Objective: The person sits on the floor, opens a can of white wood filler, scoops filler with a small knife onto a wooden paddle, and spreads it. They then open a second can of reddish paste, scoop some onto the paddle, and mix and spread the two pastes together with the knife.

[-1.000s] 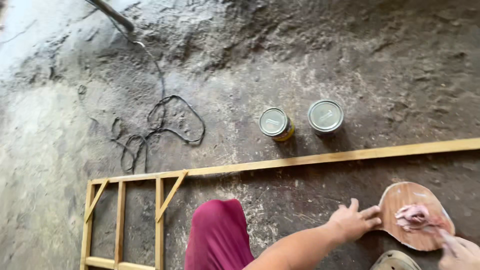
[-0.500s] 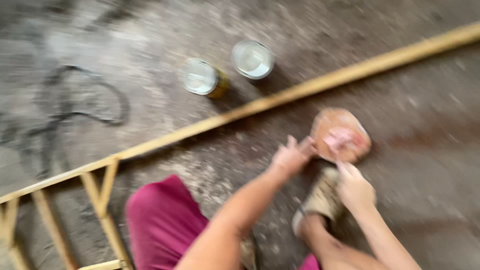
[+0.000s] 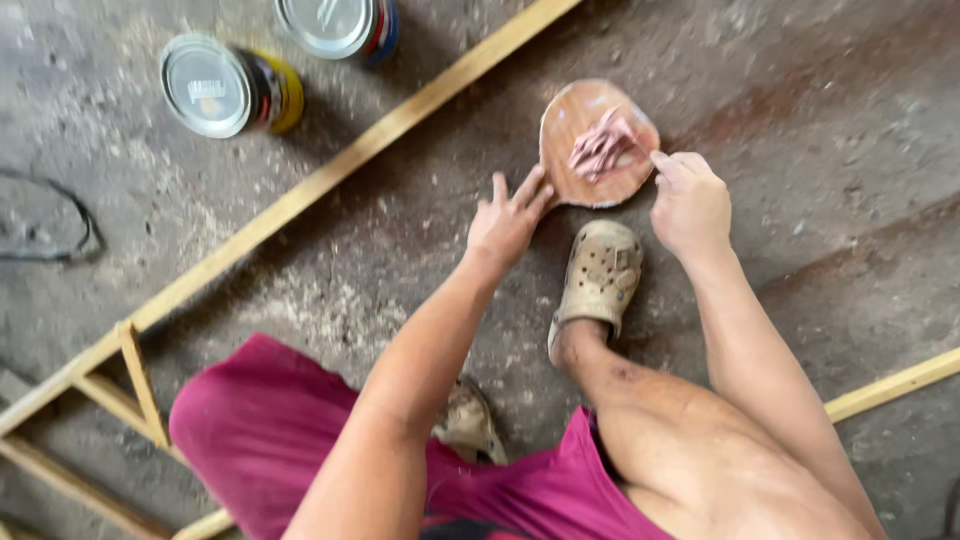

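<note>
Dusty concrete floor (image 3: 820,120); left hand (image 3: 508,222) spread open steadying a wooden disc (image 3: 575,150); right hand (image 3: 688,203) pinching a pink rag (image 3: 603,143)

Left hand (image 3: 508,222): arm extended, palm down, fingers spread. Right hand (image 3: 688,203): arm extended, fingers curled, pinching. Squatting, knees bent.

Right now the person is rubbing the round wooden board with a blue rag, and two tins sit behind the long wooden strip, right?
Not quite: the head view shows the rag is pink, not blue. The rest holds: it lies on the round wooden board, with two tins behind the long wooden strip.
</note>
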